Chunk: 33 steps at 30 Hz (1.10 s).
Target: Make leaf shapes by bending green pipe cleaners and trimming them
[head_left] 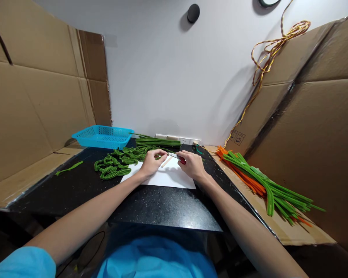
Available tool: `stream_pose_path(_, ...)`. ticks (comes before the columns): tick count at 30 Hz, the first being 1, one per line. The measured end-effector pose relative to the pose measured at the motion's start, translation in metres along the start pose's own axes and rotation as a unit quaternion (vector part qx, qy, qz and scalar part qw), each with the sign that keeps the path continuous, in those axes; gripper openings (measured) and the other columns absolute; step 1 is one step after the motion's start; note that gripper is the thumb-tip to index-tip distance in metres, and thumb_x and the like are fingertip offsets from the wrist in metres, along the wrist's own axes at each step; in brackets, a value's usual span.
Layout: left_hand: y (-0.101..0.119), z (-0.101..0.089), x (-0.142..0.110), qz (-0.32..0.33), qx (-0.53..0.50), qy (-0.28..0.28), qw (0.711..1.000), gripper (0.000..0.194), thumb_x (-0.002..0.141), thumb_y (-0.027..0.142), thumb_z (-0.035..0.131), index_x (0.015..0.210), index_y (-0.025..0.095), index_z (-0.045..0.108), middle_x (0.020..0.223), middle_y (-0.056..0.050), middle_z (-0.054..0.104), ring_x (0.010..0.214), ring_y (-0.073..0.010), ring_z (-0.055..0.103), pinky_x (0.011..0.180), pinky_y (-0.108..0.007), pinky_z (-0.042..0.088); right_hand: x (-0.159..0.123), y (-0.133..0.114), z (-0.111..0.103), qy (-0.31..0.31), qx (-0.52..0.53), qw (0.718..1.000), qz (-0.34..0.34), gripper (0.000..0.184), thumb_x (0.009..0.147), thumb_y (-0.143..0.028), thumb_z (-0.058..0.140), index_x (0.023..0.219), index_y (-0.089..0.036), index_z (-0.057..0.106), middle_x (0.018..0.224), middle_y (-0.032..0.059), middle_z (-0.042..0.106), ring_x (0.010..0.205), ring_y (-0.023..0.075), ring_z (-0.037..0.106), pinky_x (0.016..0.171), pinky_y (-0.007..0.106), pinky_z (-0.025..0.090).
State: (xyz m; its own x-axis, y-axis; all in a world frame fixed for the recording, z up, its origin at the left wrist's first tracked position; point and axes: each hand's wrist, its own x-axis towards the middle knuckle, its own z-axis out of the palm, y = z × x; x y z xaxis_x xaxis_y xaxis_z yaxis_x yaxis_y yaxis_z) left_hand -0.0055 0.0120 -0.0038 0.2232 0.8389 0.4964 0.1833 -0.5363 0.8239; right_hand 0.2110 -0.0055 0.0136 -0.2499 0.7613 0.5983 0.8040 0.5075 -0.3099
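Observation:
My left hand [151, 163] is closed in a pinch, with a bit of green pipe cleaner showing at its fingertips. In my right hand [192, 163] is a pair of small pliers [181, 159] with red handles, their metal jaws pointing left towards the left fingertips. Both hands are over a sheet of white paper [165, 180]. A thin wooden stick [166, 162] lies on the paper between them. Left of the paper is a pile of dark green pipe cleaners bent into loops [113, 170]. Straight dark green pipe cleaners [158, 143] lie in a bundle behind the hands.
A blue plastic basket [104, 144] stands at the back left of the black tabletop [168, 206]. A flat green strip [70, 168] lies at left. Bright green pipe cleaners [266, 179] and orange ones [251, 182] rest on cardboard at right. Cardboard walls [40, 100] flank both sides; a power strip [185, 141] is behind.

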Motion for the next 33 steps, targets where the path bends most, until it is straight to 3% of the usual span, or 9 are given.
stream_pose_path(5, 0.000, 0.001, 0.000, -0.001, -0.001, -0.020, 1.000, 0.022, 0.101, 0.034, 0.068, 0.110, 0.013, 0.070, 0.107, -0.007, 0.072, 0.092, -0.0192, 0.071, 0.082, -0.038, 0.062, 0.003, -0.003, -0.002, 0.023, 0.079, 0.997, 0.014, 0.016, 0.092, -0.027, 0.060, 0.098, -0.024, 0.074, 0.079, 0.0023, 0.068, 0.068, 0.0185, 0.055, 0.064, 0.028, 0.036)
stream_pose_path(10, 0.001, 0.003, -0.003, 0.002, -0.012, -0.069, 0.998, 0.021, 0.101, 0.033, 0.069, 0.107, 0.013, 0.071, 0.102, -0.006, 0.073, 0.088, -0.0182, 0.071, 0.080, -0.037, 0.062, 0.002, -0.012, -0.004, -0.021, 0.161, 0.987, -0.013, 0.030, 0.097, -0.047, 0.059, 0.100, -0.022, 0.075, 0.068, -0.0020, 0.058, 0.060, 0.0146, 0.046, 0.059, 0.025, 0.036)
stream_pose_path(16, 0.001, 0.004, -0.006, -0.009, -0.022, -0.105, 0.994, 0.021, 0.101, 0.033, 0.068, 0.107, 0.013, 0.070, 0.101, -0.005, 0.072, 0.084, -0.0170, 0.070, 0.076, -0.034, 0.062, 0.001, -0.015, 0.003, -0.017, 0.176, 0.984, -0.014, 0.026, 0.094, -0.041, 0.062, 0.081, -0.020, 0.070, 0.067, -0.0013, 0.057, 0.062, 0.0142, 0.044, 0.060, 0.025, 0.034)
stream_pose_path(24, -0.005, 0.005, -0.003, -0.048, -0.021, -0.096, 0.994, 0.024, 0.103, 0.036, 0.065, 0.111, 0.013, 0.068, 0.098, -0.004, 0.070, 0.077, -0.0147, 0.068, 0.068, -0.030, 0.060, 0.006, 0.004, 0.002, 0.022, 0.132, 0.990, 0.030, 0.029, 0.091, -0.042, 0.062, 0.073, -0.020, 0.060, 0.063, -0.0013, 0.050, 0.060, 0.0146, 0.039, 0.058, 0.027, 0.028)
stream_pose_path(29, -0.007, 0.006, -0.002, -0.065, -0.022, -0.095, 0.993, 0.025, 0.103, 0.037, 0.065, 0.112, 0.013, 0.068, 0.099, -0.005, 0.070, 0.078, -0.0152, 0.068, 0.070, -0.031, 0.061, 0.006, 0.003, -0.002, -0.034, 0.149, 0.988, -0.001, 0.024, 0.090, -0.040, 0.064, 0.093, -0.018, 0.073, 0.069, -0.0012, 0.058, 0.063, 0.0146, 0.046, 0.060, 0.025, 0.033)
stream_pose_path(33, -0.008, 0.006, -0.002, -0.072, -0.026, -0.095, 0.993, 0.026, 0.103, 0.037, 0.065, 0.112, 0.013, 0.068, 0.099, -0.005, 0.070, 0.077, -0.0149, 0.068, 0.069, -0.031, 0.060, 0.005, -0.001, 0.002, -0.039, 0.148, 0.988, -0.009, 0.029, 0.090, -0.043, 0.066, 0.078, -0.017, 0.070, 0.063, -0.0027, 0.051, 0.060, 0.0133, 0.040, 0.058, 0.026, 0.030)
